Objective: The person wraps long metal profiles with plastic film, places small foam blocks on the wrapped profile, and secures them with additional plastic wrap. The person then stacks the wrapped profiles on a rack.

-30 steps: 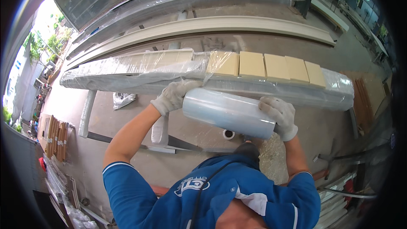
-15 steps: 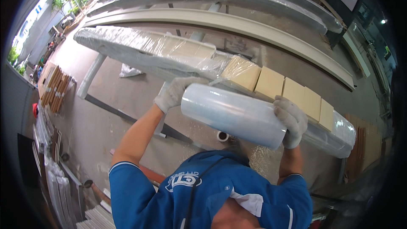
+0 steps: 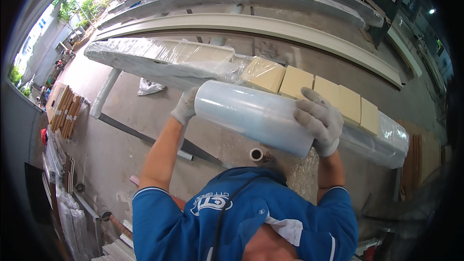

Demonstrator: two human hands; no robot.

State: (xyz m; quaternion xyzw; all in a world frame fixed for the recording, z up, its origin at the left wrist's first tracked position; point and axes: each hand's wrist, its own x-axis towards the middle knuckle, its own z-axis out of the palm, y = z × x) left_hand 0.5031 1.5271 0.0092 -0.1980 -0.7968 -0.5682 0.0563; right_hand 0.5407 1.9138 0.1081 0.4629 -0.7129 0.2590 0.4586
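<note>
A: Where is the thick, shiny cylindrical roll of clear plastic film [image 3: 251, 116]?

B: Between the two hands, on the near side of the long beam wrapped in clear film [image 3: 159, 63]; it slants, its left end farther off than its right.

A: How do the hands hold it?

B: The left hand in a pale grey glove [image 3: 185, 107] grips the left end, its fingertips hidden; the right hand in a matching glove [image 3: 323, 122] clasps the right end, fingers parted over the film.

A: And around them?

B: A row of cream rectangular blocks [image 3: 296, 82] lies along the beam, just beyond the roll, the leftmost under film; farther off runs a long cream profile [image 3: 266, 25]; a small white cylinder with a dark opening [image 3: 256, 154] is nearer the person; brown boards [image 3: 70, 111] are at the left.
</note>
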